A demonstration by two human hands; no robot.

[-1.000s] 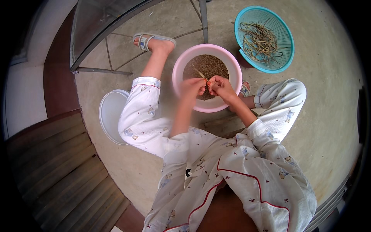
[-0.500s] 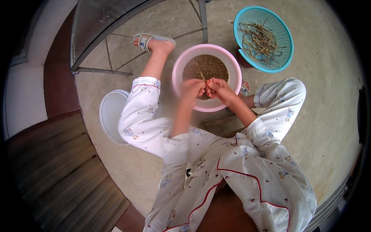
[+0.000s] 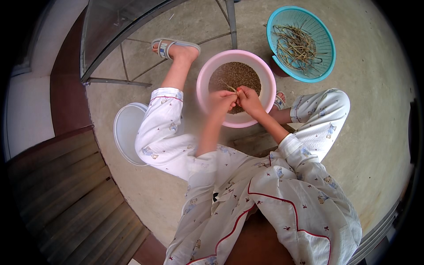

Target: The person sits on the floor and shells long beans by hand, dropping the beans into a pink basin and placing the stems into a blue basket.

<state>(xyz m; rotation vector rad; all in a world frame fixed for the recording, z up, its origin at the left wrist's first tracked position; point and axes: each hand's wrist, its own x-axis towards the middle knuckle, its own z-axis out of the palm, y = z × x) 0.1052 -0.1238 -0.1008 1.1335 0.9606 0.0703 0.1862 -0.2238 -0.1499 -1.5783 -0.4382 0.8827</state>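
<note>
Over a pink basin point(image 3: 269, 79), both my hands meet at the fingertips. Between them is a thin, dry, straw-coloured pod point(image 3: 230, 88), its slender end pointing up and left. My left hand point(image 3: 223, 100), partly smeared, pinches it from the left. From the other side my right hand point(image 3: 251, 101) grips it, thumb and fingers pressed together. Below the hands, small brown seeds point(image 3: 242, 75) cover the basin's bottom; my hands hide the near part of them.
A turquoise slotted basket point(image 3: 326, 59) holding a tangle of dry pods point(image 3: 297, 47) stands far right of the basin. A metal-framed table point(image 3: 234, 26) rises at the far left. Beside my left leg sits a white bucket point(image 3: 126, 132). My sandalled feet flank the basin.
My right hand has rolled over so its back shows more, and its fingers have closed further round the pod. The pod has tilted further left. Basin and basket stay put.
</note>
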